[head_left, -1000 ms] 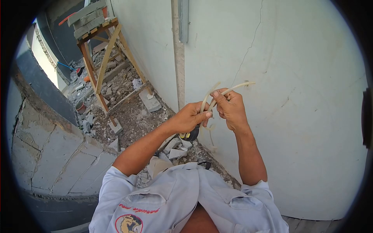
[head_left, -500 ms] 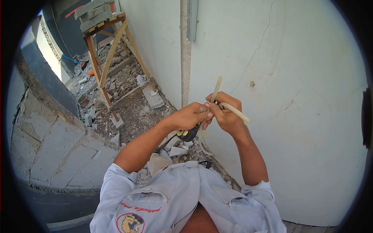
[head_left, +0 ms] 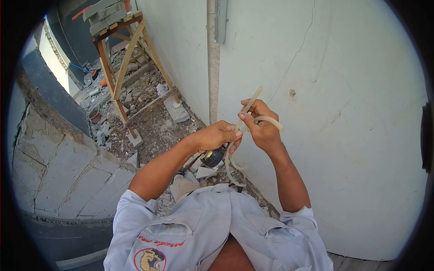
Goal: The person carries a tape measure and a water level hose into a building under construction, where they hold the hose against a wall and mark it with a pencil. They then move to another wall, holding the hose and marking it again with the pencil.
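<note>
My left hand (head_left: 215, 137) pinches a pale, translucent flexible tube (head_left: 229, 169) in front of my chest. A little higher and to the right, my right hand (head_left: 262, 128) holds the same tubing between thumb and fingers. One straight end sticks up above the hands, and another end curves out to the right over my right hand. Below, the tube hangs in a loop toward my shirt. A black and yellow tape measure (head_left: 213, 157) sits just under my left hand; how it is held up cannot be made out.
A wooden trestle (head_left: 118, 63) bearing grey blocks (head_left: 107, 18) stands at the upper left. Rubble (head_left: 149, 104) covers the ground beneath it. A cracked white wall (head_left: 352, 135) rises on the right, and a low block wall (head_left: 68, 167) curves along the left.
My hands have moved slightly apart, with my left hand lower on the tube. More of the tube's hanging loop and of the tape measure now shows.
</note>
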Tool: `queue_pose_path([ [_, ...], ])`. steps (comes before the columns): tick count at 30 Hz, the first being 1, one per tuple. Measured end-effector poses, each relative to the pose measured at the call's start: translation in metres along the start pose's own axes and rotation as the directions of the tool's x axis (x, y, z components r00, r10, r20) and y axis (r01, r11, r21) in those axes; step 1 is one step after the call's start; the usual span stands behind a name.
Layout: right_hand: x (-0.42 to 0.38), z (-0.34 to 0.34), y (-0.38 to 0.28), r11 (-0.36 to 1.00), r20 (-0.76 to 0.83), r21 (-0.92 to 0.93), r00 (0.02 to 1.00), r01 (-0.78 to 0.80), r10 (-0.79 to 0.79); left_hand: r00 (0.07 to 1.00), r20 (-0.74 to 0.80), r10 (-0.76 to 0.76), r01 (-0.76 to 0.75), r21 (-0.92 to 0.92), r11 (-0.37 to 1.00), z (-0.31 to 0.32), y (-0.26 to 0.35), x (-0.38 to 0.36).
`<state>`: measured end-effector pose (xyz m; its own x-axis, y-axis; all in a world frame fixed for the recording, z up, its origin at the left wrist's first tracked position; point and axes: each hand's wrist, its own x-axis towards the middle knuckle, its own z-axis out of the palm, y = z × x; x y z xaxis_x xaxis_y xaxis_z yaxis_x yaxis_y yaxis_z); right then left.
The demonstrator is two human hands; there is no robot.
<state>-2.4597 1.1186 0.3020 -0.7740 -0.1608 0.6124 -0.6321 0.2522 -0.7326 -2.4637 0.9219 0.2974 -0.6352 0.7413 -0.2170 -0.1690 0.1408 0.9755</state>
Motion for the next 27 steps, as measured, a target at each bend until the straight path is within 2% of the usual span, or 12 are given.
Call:
queue_pose_path([
  [1,0.001,-0.002,-0.005,0.998,0.004,-0.064,1.000,0.014,-0.013,1.000,-0.007,-0.013,0.013,0.006,1.000,0.001,0.001,0.001],
  [4,-0.001,0.003,0.009,0.931,0.012,-0.297,0.975,0.214,-0.220,0.994,-0.081,0.068,-0.050,0.198,0.979,-0.001,-0.017,0.015],
  [7,-0.003,-0.003,0.004,0.870,0.144,-0.415,0.963,0.267,-0.227,0.993,-0.104,0.056,-0.031,0.225,0.974,-0.004,-0.029,0.026],
  [10,0.001,-0.006,0.008,0.985,-0.052,-0.171,0.998,-0.033,0.025,0.984,-0.154,0.087,-0.035,0.310,0.950,-0.005,-0.018,0.022],
  [13,0.001,-0.015,0.013,0.948,0.076,0.168,0.962,-0.271,0.261,0.982,-0.180,0.059,-0.001,0.307,0.952,-0.002,-0.001,0.017],
  [14,-0.002,-0.012,0.010,0.928,0.098,0.197,0.948,-0.317,0.303,0.982,-0.175,0.078,-0.023,0.293,0.956,-0.001,-0.004,0.020],
  [18,-0.004,-0.013,0.021,0.937,0.107,0.176,0.953,-0.300,0.285,0.982,-0.137,0.129,-0.088,0.271,0.959,-0.001,-0.017,0.027],
  [19,-0.002,-0.017,0.017,0.953,0.046,0.153,0.965,-0.263,0.259,0.984,-0.120,0.136,-0.098,0.274,0.957,-0.001,-0.018,0.027],
  [21,0.005,-0.028,0.001,0.976,-0.072,0.098,0.977,-0.195,0.202,0.990,-0.040,0.136,-0.129,0.144,0.981,0.001,-0.019,0.025],
  [22,0.011,-0.039,-0.009,0.982,-0.123,0.104,0.978,-0.158,0.171,0.990,0.002,0.139,-0.139,0.074,0.988,0.002,-0.021,0.023],
  [25,0.030,-0.076,-0.036,0.984,-0.217,0.156,0.969,-0.088,0.121,0.991,0.073,0.115,-0.118,0.032,0.993,0.004,-0.021,0.021],
  [27,0.037,-0.075,-0.048,0.968,-0.252,0.243,0.960,-0.057,0.119,0.982,-0.002,0.189,-0.188,0.099,0.977,0.008,-0.015,0.025],
])
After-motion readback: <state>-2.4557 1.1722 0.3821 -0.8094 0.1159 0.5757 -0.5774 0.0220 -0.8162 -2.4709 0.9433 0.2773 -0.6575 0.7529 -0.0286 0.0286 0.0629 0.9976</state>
